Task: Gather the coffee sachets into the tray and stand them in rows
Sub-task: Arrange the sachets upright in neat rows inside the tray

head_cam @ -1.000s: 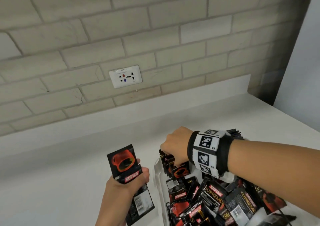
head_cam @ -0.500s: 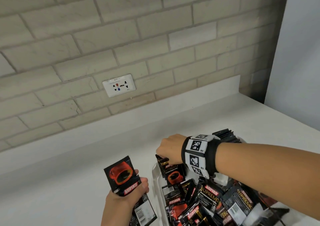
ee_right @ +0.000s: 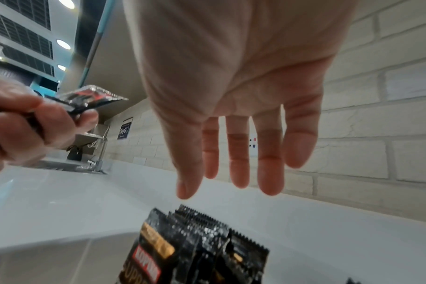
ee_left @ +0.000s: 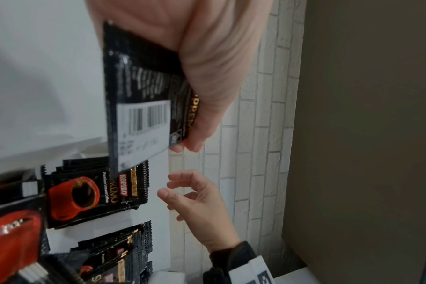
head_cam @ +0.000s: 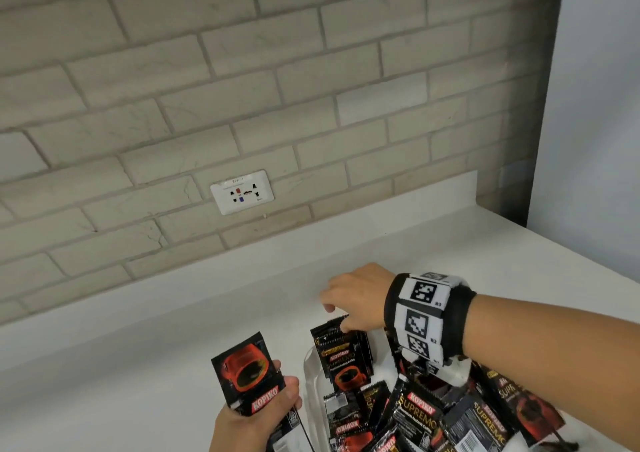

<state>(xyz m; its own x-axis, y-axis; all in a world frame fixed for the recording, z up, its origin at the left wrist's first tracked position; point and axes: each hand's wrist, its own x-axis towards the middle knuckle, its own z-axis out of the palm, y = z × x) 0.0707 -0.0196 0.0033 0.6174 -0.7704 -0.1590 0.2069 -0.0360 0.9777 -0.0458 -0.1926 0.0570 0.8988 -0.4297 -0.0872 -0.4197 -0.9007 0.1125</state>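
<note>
My left hand point(head_cam: 282, 387) grips a black Kopiko sachet point(head_cam: 247, 373) with a red cup print, upright, left of the white tray point(head_cam: 309, 379). Its barcode back point(ee_left: 144, 111) fills the left wrist view. My right hand point(head_cam: 337, 316) hovers open just above a row of standing sachets point(head_cam: 343, 354) at the tray's far left end; its fingers point(ee_right: 238, 163) are straight and hold nothing. The row's serrated tops point(ee_right: 202, 230) sit just below them. A loose pile of sachets point(head_cam: 436, 417) fills the rest of the tray. A second standing row point(ee_left: 119, 247) shows beside the first.
The tray stands on a white counter point(head_cam: 156, 365) with a low upstand against a brick wall. A wall socket point(head_cam: 241, 192) is above the counter. A sink tap point(ee_right: 101, 151) stands far along the counter to the left.
My right hand has let go of the standing sachets and lifted slightly, its fingers spreading open. The left hand still holds its sachet in about the same place.
</note>
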